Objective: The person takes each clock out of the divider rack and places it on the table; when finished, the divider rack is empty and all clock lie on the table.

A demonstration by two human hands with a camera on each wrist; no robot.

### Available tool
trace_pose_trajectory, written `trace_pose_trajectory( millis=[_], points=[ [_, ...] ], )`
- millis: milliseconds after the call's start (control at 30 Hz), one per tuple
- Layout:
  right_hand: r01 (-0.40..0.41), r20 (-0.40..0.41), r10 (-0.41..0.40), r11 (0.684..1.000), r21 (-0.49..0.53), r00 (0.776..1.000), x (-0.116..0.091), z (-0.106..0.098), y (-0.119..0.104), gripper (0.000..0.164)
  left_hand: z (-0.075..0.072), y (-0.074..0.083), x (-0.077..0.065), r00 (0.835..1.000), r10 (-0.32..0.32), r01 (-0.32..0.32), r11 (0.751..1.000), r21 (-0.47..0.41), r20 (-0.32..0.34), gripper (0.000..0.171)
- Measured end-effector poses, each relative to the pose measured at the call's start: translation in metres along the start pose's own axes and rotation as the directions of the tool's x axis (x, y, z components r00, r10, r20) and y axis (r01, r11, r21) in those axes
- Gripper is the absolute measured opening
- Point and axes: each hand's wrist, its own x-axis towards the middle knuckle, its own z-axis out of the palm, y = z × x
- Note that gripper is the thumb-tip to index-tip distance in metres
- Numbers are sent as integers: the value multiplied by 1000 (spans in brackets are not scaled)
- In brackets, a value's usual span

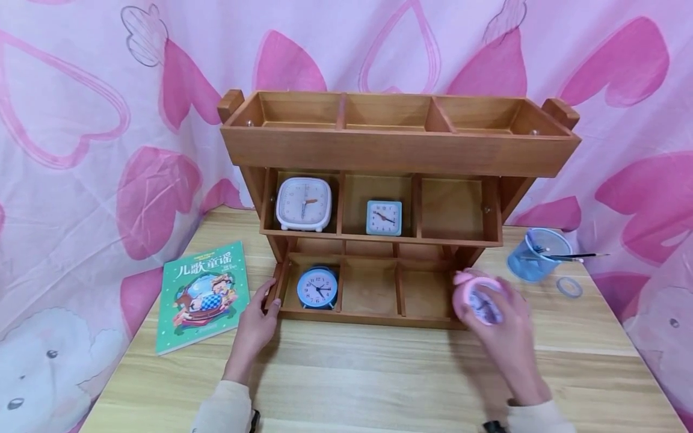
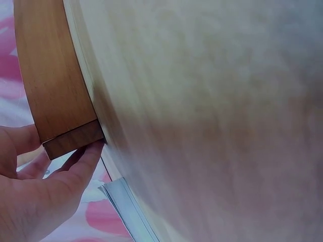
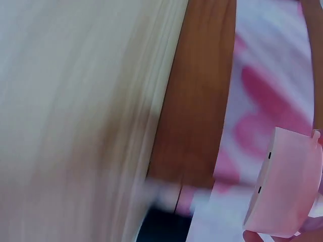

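My right hand [image 1: 508, 337] grips a pink alarm clock [image 1: 461, 296] at the right end of the wooden shelf [image 1: 400, 150]. The clock's dial faces up, partly covered by my fingers; its pink casing [image 3: 285, 184] shows at the edge of the right wrist view. At the shelf's lower left corner, my left hand [image 1: 257, 325] pinches the wooden end, thumb and fingers either side of it [image 2: 73, 138]. A blue round alarm clock [image 1: 317, 288] stands in the bottom left compartment. On the middle tier are a white clock [image 1: 304, 204] at left and a small teal-edged square clock [image 1: 384, 218] in the centre.
A green children's book [image 1: 203, 294] lies on the table [image 1: 368, 373] left of the shelf. To the right stand a blue mesh pen cup [image 1: 533, 258] with pens or brushes and a roll of tape [image 1: 569, 287]. A pink heart-patterned curtain [image 1: 379, 42] hangs behind.
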Motion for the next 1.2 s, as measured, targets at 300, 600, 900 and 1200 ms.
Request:
trace_pose_trajectory(
  millis=[300, 600, 900, 1200],
  points=[
    [-291, 39, 310, 923, -251, 950, 15, -65, 87, 49, -1, -1, -1, 1000, -2, 2, 1000, 15, -8, 53],
    [-366, 231, 480, 839, -402, 846, 19, -79, 141, 70, 2, -3, 0, 1000, 1, -1, 1000, 13, -14, 52],
    [-310, 285, 448, 853, -421, 847, 16, -78, 144, 66, 4, -1, -2, 1000, -10, 11, 1000, 9, -12, 52],
    [-406, 305, 545, 814, -415, 781, 16, -78, 143, 74, 3, 0, -1, 1000, -4, 5, 1000, 14, -10, 52]
  ],
)
